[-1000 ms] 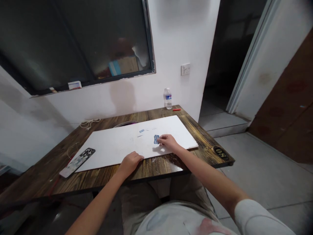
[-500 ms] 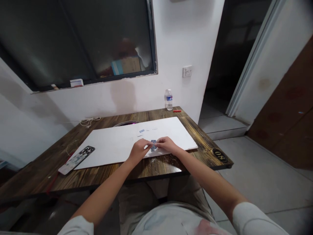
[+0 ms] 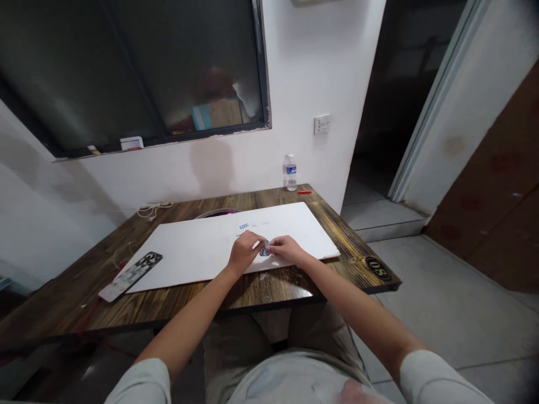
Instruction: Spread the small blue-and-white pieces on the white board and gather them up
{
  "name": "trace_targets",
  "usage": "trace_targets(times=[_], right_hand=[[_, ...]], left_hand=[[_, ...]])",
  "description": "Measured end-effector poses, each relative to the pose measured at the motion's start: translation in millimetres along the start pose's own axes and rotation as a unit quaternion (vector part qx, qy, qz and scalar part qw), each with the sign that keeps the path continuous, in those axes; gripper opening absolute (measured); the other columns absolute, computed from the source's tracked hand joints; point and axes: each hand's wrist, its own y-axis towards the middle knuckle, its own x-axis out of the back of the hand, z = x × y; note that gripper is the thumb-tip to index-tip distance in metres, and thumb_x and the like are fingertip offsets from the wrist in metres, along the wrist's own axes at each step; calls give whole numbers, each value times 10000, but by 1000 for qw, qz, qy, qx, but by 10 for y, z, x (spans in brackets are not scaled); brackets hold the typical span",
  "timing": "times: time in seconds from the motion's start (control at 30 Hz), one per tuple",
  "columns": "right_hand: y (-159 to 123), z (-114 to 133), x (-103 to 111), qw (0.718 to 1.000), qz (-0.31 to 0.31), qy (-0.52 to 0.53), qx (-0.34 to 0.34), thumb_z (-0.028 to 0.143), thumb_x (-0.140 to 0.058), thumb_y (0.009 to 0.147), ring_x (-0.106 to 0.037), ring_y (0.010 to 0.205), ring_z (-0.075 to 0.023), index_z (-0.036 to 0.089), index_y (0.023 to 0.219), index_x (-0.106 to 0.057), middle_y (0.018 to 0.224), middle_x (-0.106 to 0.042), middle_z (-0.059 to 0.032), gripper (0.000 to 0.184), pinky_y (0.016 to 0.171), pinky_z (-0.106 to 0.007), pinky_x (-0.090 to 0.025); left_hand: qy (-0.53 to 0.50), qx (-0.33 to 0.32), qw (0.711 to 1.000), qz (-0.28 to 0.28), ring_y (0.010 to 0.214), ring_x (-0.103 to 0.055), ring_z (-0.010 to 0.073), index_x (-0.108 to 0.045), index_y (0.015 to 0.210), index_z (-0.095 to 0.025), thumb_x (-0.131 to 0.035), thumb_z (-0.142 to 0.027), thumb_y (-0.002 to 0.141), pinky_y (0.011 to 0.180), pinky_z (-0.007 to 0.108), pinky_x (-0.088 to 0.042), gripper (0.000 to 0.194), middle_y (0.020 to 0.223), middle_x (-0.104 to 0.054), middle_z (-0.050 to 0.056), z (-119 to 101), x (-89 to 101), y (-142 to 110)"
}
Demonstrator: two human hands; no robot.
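Note:
Over the near edge of a white board (image 3: pixel 193 249), my left hand (image 3: pixel 244 251) and my right hand (image 3: pixel 286 248) meet at a small, flat blue-grey piece (image 3: pixel 264 251). It shows a pattern of dark and light blocks, too small to name. My left fingertips pinch its upper left side. From the right, my right thumb and fingers are closed on its edge. Farther up the board lies a smaller blue and white piece (image 3: pixel 244 226). Beside it are thin dark slivers (image 3: pixel 265 223), and another is partly covered by my left hand.
The board lies on a dark wooden table (image 3: pixel 337 230). A phone-shaped object with a patterned case (image 3: pixel 131 277) overlaps its left edge. A water bottle (image 3: pixel 291 173), a red pen-like stick (image 3: pixel 304 192) and a white cable (image 3: pixel 154 209) are along the back.
My left hand has risen slightly, its fingers now higher over the piece. The piece looks shorter and more tilted or folded than before. My right hand has hardly moved.

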Motion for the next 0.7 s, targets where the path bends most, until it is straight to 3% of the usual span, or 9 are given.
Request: trace_targets(times=[0.17,0.27,0.4,0.5,0.7], right_hand=[[-13,36,8,999,-29,21,-14,434,-748,646,-533,559,-131,157,683,-677,570,-619,0,289,596,-258,-392],[-4,30,7,998,-49,36,-21,406,-743,639,-528,543,-131,162,666,-645,547,-594,3,264,587,-257,-391],[4,12,2,998,-53,39,-22,397,-737,641,-533,533,-131,165,662,-629,538,-585,1,257,579,-255,-390],[7,-6,2,998,-52,37,-23,413,-735,647,-534,529,-129,166,661,-621,540,-589,0,273,572,-255,-389],[25,-55,3,998,-54,39,-22,429,-758,642,-543,519,-135,162,677,-631,538,-586,-4,298,560,-268,-399]], left_hand=[[19,100,995,8,1000,-638,237,-668,1035,-216,-655,-322,873,900,418,-523,195,1027,-714,72,298,144,-37],[84,161,981,71,1103,-609,261,-661,1075,-210,-610,-331,879,1008,455,-468,235,1131,-691,91,626,298,-142],[141,255,935,200,1314,-487,329,-660,1146,-166,-581,-366,863,1110,500,-367,355,1351,-593,155,965,483,-397],[125,254,922,266,1365,-441,329,-643,1221,-175,-525,-434,892,1126,497,-349,435,1398,-567,137,1033,575,-599],[135,159,941,268,1281,-526,327,-665,1216,-199,-558,-474,887,1064,488,-412,442,1329,-627,120,793,725,-867]])
